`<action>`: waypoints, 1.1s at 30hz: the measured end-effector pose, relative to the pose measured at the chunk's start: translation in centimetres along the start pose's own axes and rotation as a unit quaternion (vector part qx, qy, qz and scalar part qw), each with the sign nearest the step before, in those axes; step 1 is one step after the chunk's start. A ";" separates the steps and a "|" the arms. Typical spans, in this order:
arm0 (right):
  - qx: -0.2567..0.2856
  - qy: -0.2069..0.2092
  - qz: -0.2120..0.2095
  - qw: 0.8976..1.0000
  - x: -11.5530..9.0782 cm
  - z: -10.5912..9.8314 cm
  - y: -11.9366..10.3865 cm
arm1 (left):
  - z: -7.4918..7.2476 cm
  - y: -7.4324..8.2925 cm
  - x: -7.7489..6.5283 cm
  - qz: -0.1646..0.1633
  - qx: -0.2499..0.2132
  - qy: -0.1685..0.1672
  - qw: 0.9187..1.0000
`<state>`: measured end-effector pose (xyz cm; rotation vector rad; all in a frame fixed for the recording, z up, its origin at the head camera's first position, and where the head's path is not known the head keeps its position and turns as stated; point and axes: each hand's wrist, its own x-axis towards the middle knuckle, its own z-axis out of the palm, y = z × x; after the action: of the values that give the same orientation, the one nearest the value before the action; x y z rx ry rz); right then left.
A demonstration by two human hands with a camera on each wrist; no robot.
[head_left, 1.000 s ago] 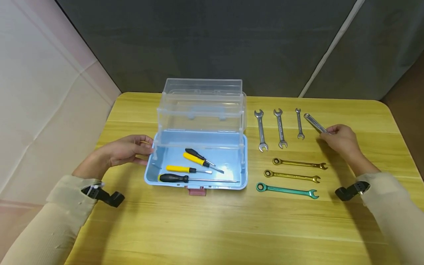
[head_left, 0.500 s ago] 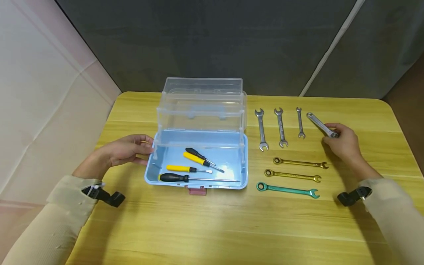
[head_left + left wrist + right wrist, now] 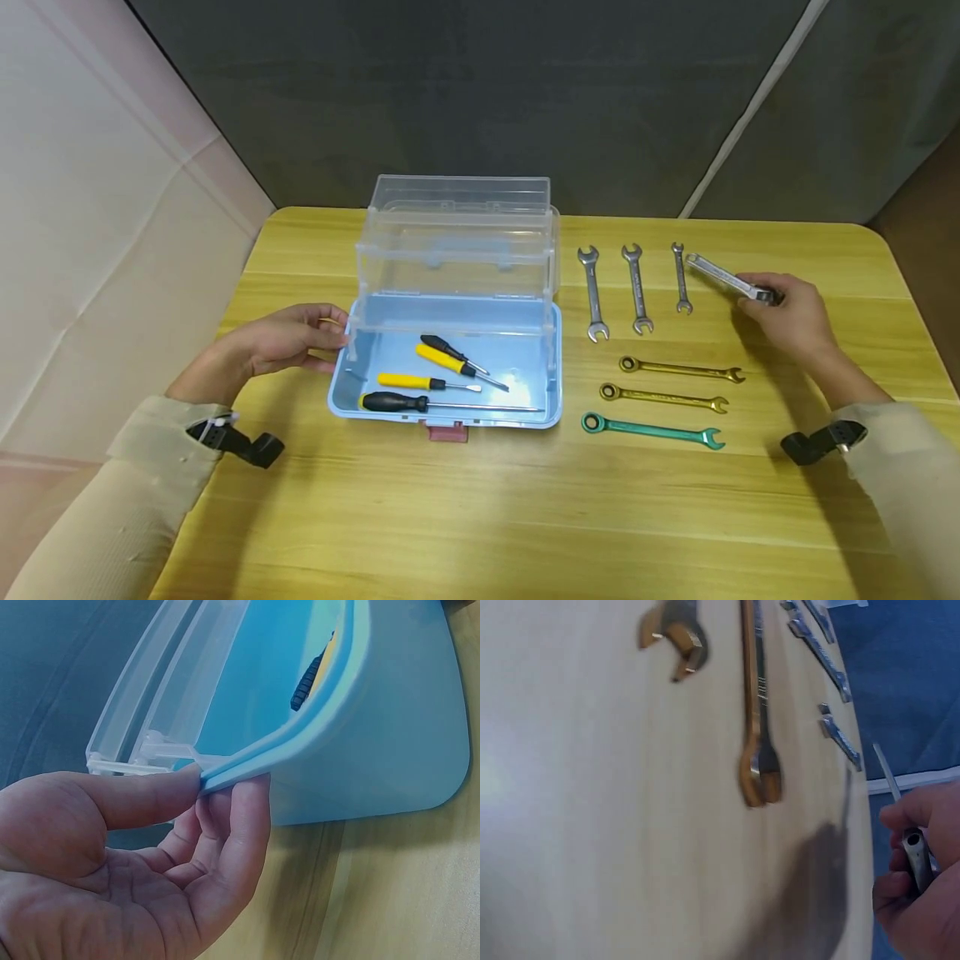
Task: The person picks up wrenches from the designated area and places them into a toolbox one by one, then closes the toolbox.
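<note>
Gripping 1 wrench (image 3: 723, 276) with right fingers (image 3: 891, 889), pinching 1 toolbox (image 3: 495, 422) with left fingers (image 3: 250, 817), 4 screwdrivers (image 3: 394, 403) inside, 6 wrenches (image 3: 663, 398) alongside

Left hand (image 3: 283, 343) touching blue toolbox (image 3: 510, 422), right hand (image 3: 797, 318) gripping silver wrench (image 3: 723, 276), four screwdrivers (image 3: 402, 382) inside toolbox

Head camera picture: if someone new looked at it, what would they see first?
Probably the blue toolbox near the middle, its clear top raised at the back and two yellow screwdriver handles inside; the left hand pinches its left edge. Next might be the green wrench lying right of the box, or the silver wrench in the right hand, farther right.
</note>
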<state>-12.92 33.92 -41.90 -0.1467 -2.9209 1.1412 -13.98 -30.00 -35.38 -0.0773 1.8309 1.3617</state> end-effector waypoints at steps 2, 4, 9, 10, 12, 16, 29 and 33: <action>-0.004 0.003 -0.010 1.000 0.1 -0.5 -0.2 | 0.0 0.0 0.0 0.000 0.001 -0.001 1.000; -0.003 0.007 -0.019 1.000 0.2 -0.9 -0.4 | 0.0 0.0 0.0 0.000 0.001 -0.002 1.000; 0.011 0.005 -0.028 1.000 0.5 -2.2 -1.5 | 0.0 0.1 0.0 -0.002 0.001 -0.002 1.000; 0.012 0.003 -0.028 1.000 0.6 -2.4 -1.8 | 0.0 0.1 0.0 -0.003 0.001 -0.002 1.000; 0.012 0.001 -0.028 1.000 0.7 -2.8 -2.4 | 0.0 0.1 0.1 -0.004 0.000 -0.001 1.000; 0.008 -0.003 -0.035 0.999 1.1 -3.6 -3.6 | -0.1 0.2 0.1 -0.004 0.001 -0.003 1.000; 0.009 -0.009 -0.061 0.998 2.6 -5.0 -8.0 | 0.0 0.2 0.0 -0.005 0.007 -0.001 1.000; 0.015 -0.014 -0.054 0.998 3.2 -5.2 -9.4 | 0.0 0.2 0.0 -0.004 0.006 0.000 1.000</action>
<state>-16.75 30.84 -31.83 0.0264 -2.8934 1.1795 -14.06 -29.91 -35.19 -0.0780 1.8364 1.3435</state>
